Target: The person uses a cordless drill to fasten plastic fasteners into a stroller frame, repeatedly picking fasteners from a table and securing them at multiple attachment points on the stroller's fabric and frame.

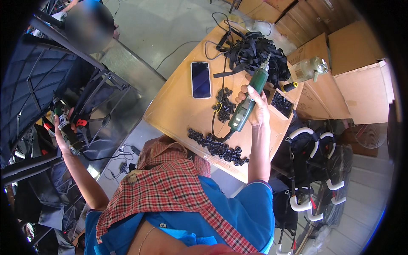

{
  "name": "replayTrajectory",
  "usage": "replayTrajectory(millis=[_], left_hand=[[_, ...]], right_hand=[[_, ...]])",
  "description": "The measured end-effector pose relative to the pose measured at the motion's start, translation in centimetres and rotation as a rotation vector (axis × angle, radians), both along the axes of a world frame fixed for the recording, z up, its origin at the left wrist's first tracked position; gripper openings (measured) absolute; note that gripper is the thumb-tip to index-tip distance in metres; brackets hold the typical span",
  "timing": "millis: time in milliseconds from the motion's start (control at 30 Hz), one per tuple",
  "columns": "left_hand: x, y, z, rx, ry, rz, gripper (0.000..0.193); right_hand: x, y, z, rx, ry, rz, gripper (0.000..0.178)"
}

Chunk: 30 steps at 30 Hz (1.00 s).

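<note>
My right hand (258, 107) is wrapped round a green corded electric screwdriver (241, 115) above the cardboard-topped table (170, 106). Its bit points away from me, toward a heap of black straps (255, 53). Off to the left, my left hand (59, 132) grips a second dark green electric screwdriver (63, 121), its cord trailing to the right. That tool is beside dark metal tubes and black fabric with a red clip (81, 123). Small black plastic parts (219, 146) lie along the table's near edge, and more (225, 106) sit near its middle.
A phone (201, 80) lies on the table. At its right side are an open box of small black parts (281, 104) and a clear plastic jar (308, 70). Cardboard boxes (361, 85) and folded frames with white curved handles (301, 204) stand at right. Another person (90, 25) is at the upper left.
</note>
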<state>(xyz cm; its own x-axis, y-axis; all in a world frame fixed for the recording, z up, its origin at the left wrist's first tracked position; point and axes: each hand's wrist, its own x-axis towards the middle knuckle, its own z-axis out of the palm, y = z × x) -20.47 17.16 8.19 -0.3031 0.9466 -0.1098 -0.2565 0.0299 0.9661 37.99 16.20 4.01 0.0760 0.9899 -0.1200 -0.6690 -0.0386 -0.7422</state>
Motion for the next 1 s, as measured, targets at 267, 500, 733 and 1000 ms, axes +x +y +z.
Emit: replayTrajectory(millis=[267,500,733,1000], left_hand=[[0.0,0.1,0.1,-0.008,-0.013,-0.01,0.049],[0.0,-0.1,0.0,0.0,-0.012,-0.019,0.049],[1.3,-0.3,0.3,0.025,0.033,0.011,0.056],[2.5,-0.2,1.1,0.06,0.043,0.05,0.055]], right_hand=[[0.9,0.6,-1.5,-0.017,0.185,-0.044,0.037],[1.4,0.9,-2.1,0.003,0.349,-0.018,0.045],[1.9,1.1,-2.9,0.079,0.466,0.037,0.042],[1.6,0.8,-2.5,0.125,0.566,0.034,0.042]])
